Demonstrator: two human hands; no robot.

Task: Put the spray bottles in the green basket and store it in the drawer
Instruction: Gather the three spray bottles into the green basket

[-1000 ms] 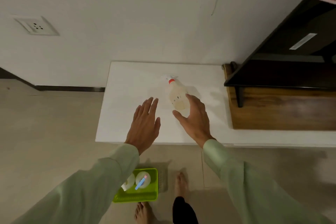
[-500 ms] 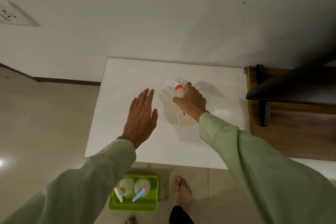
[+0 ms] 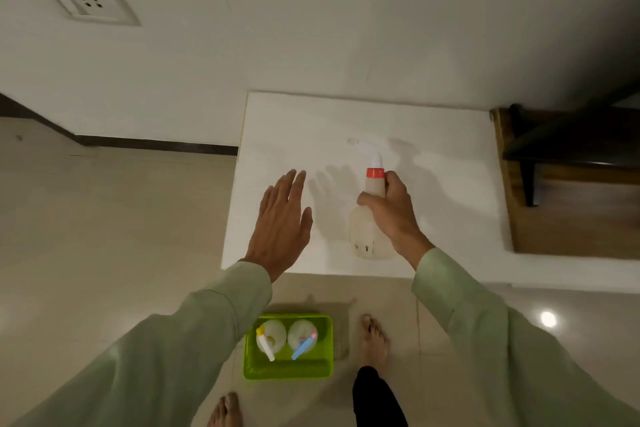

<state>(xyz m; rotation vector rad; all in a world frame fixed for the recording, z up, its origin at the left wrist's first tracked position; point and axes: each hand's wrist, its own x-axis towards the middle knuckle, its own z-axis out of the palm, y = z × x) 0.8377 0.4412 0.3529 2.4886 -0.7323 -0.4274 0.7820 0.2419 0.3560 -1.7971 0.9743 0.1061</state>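
Note:
A translucent spray bottle with an orange collar (image 3: 367, 229) stands above the white counter top (image 3: 446, 191), gripped around its neck by my right hand (image 3: 393, 211). To its left my left hand (image 3: 282, 222) hovers flat over the counter's left edge, fingers spread, holding nothing. On the floor below, the green basket (image 3: 289, 369) holds two spray bottles: one with a yellow-white nozzle (image 3: 268, 340) and one with a blue-pink nozzle (image 3: 303, 340). No drawer can be made out.
A wooden cabinet top with a dark stand (image 3: 568, 191) adjoins the counter on the right. My bare feet (image 3: 374, 340) are on the tiled floor beside the basket. A wall socket (image 3: 88, 2) sits upper left.
My right hand has closed around the bottle's neck and drawn it toward the counter's front edge. The left hand stayed open to its left. The camera view shifted.

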